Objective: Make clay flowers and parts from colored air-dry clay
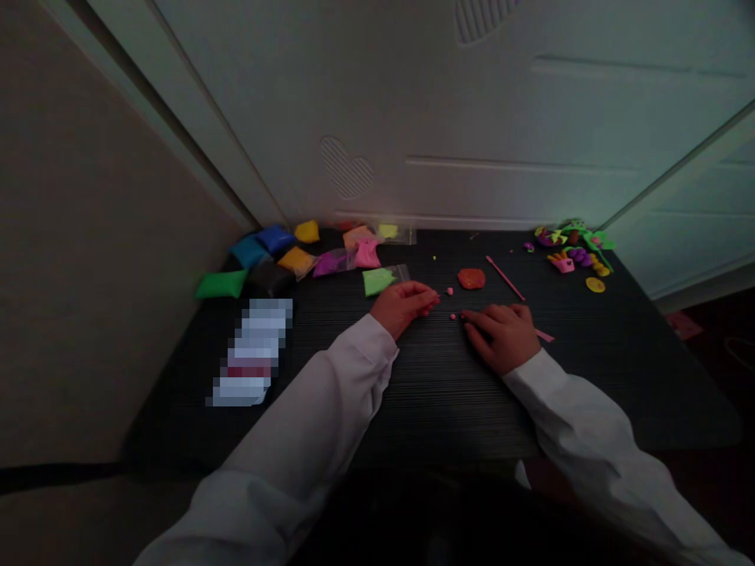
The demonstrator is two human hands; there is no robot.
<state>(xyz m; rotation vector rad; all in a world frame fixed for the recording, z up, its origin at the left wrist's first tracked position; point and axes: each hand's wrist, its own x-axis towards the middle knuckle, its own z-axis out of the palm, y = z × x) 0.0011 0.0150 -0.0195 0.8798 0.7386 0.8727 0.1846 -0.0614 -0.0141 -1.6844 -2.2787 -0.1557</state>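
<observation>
My left hand [406,306] is closed in a pinch above the black table, its fingertips together. What lies between them is too small and dim to make out. Right beside those fingertips is a small pink clay piece [450,292], with a pink clay ball [453,317] a little nearer to me. My right hand [502,334] rests palm down, index finger stretched toward the ball and thumb apart from it. A tiny dark bit shows at that fingertip. Part of a pink strip [545,336] sticks out past the hand; its other end is hidden. Beyond lies a flattened red-orange clay lump [472,278].
Bags of coloured clay, such as a light green bag [378,281] and a green bag [221,284], line the back left. A blurred-out phone-like object [253,354] lies left. A pink stick tool [506,278] and finished clay shapes [562,264] lie right. A white panel [377,118] stands behind.
</observation>
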